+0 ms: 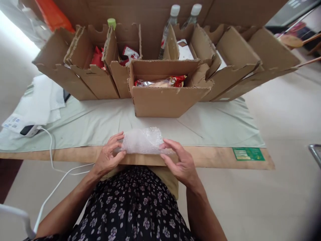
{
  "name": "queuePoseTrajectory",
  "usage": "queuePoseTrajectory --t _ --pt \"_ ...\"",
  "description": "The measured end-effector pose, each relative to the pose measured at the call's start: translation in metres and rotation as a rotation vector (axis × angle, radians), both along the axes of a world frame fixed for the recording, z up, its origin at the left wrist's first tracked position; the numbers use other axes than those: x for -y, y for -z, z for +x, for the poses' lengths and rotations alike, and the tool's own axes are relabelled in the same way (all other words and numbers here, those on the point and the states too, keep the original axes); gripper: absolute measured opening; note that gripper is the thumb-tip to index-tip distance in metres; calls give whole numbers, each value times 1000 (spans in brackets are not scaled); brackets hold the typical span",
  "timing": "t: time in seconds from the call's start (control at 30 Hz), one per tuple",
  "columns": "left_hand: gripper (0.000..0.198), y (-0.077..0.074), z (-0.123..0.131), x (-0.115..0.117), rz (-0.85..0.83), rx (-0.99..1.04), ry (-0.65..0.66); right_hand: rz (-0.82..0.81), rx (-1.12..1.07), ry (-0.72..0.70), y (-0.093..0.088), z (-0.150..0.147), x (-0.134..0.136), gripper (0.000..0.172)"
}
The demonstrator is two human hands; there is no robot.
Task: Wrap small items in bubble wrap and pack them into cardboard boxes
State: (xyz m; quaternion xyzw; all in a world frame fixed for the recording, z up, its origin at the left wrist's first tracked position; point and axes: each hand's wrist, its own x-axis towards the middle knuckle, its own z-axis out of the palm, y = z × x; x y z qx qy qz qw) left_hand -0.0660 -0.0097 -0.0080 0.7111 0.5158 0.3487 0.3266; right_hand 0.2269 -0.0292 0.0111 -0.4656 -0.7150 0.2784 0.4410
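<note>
This side of the front box (160, 102), the bubble wrap (142, 141) lies with its long axis left to right. The left hand (108, 156) and right hand (182, 163) are equally near, fingers lightly holding its ends.

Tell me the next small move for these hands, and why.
Perhaps tuck in the right end of the bubble wrap with the right hand: a thin flap juts out there, while the left hand touches the other end.
</note>
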Motion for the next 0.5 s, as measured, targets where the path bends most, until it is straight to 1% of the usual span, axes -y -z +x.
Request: queuePoseTrajectory --t 0.07,0.1,0.13,0.17,0.2,0.23,0.27,0.3,0.37,0.4,0.43,0.47,0.5 --pt "10 1 -2 4 -75 48 -17 -92 -33 -7 18 1 -3 65" --pt "12 1 -3 5 -108 86 -20 -142 -47 -14 26 1 -5 68" --pt "14 -1 -3 4 -136 127 -24 -183 -60 -21 33 2 -7 64" --pt "17 -3 -3 3 -153 169 -28 -203 -75 -22 36 3 -9 52" --pt "21 -6 -3 -1 -156 209 -26 -198 -93 -16 36 3 -10 36" --pt "25 -10 -2 -5 -145 246 -12 -166 -112 -7 31 5 -11 23" --pt "29 -15 0 -11 -121 279 11 -108 -132 11 22 7 -12 15" --pt "33 -19 1 -18 -89 305 39 -32 -153 32 11 9 -11 13" --pt "37 -27 4 -31 -28 313 92 126 -173 71 -13 15 -8 14" --pt "37 -29 5 -37 -7 293 103 178 -156 74 -23 18 -7 17" --pt "36 -29 5 -42 7 261 105 199 -121 60 -28 21 -6 20" --pt "33 -26 4 -45 12 222 110 192 -76 36 -29 23 -6 21" --pt "29 -22 3 -46 9 182 120 160 -28 7 -25 24 -7 21"
